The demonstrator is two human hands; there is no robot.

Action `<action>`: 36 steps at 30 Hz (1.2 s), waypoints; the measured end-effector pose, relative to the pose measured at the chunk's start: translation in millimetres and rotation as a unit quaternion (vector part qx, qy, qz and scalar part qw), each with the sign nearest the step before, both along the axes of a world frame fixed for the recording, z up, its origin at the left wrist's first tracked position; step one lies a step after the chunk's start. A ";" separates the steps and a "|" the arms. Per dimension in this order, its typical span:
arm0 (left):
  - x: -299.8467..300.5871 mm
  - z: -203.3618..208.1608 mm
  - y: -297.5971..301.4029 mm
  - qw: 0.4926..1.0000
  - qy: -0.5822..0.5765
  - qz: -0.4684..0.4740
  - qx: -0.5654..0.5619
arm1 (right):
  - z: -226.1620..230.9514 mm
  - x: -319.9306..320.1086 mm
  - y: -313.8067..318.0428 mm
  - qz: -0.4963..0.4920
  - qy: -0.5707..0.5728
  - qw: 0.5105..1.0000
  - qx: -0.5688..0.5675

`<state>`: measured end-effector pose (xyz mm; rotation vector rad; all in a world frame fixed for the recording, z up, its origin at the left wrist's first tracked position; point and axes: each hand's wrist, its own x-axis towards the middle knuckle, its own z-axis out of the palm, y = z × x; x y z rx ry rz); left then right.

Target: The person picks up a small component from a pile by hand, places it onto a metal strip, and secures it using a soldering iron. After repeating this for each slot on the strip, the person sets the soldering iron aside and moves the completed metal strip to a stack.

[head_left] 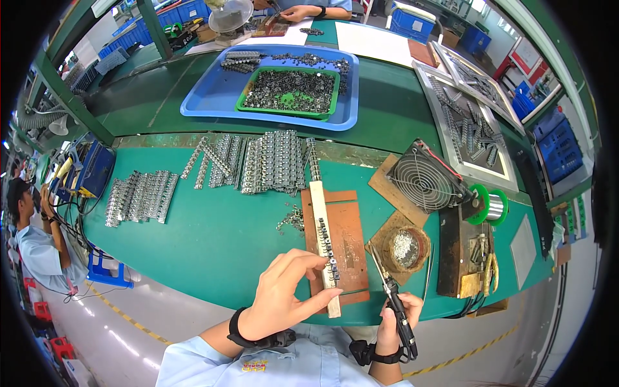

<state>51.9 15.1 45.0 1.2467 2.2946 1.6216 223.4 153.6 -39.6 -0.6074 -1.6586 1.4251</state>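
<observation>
Carrying rows of metal strips (274, 161), a fan (422, 177) and a solder spool (495, 206), the green surface (193, 226) sits in a busy workroom, yellow lines on the pale floor (151, 313). L hand (277, 293): thumb + forefinger apart, tips at the white bar (319, 206) w/ its row of small parts, which lies on a brown board (350, 238); can't tell if they press. R hand's (387, 335) grip is closed round a soldering iron (394, 300), tip just L of the bowl (412, 250). R fingers partly hidden behind handle; co-worker (335, 6) up top cut off; tiny parts too small to ID.
</observation>
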 end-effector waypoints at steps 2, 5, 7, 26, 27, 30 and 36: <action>0.4 -0.4 -0.3 1.000 0.001 0.000 0.002 | 0.4 0.1 -0.1 -0.002 -0.004 1.000 0.004; 1.2 -0.6 -1.4 1.000 0.001 0.000 0.002 | 0.1 0.5 -0.2 -0.002 -0.006 1.000 0.005; 2.1 -0.7 -2.7 1.000 0.000 0.001 -0.002 | -0.1 0.8 -0.3 -0.002 -0.008 1.000 0.004; 4.8 -36.0 -21.0 0.930 -0.356 -0.083 -0.044 | -3.2 0.5 0.3 -0.013 -0.001 1.000 0.007; 2.9 -36.6 -20.0 0.921 -0.381 -0.080 -0.030 | -3.2 0.3 0.2 -0.016 0.000 1.000 0.007; -6.3 -36.0 -17.3 0.898 -0.434 -0.070 -0.019 | -1.3 0.2 -1.2 -0.013 -0.002 1.000 0.000; -33.3 -38.7 -13.0 0.832 -0.545 -0.102 0.000 | -1.3 0.6 -1.0 -0.014 -0.007 1.000 -0.004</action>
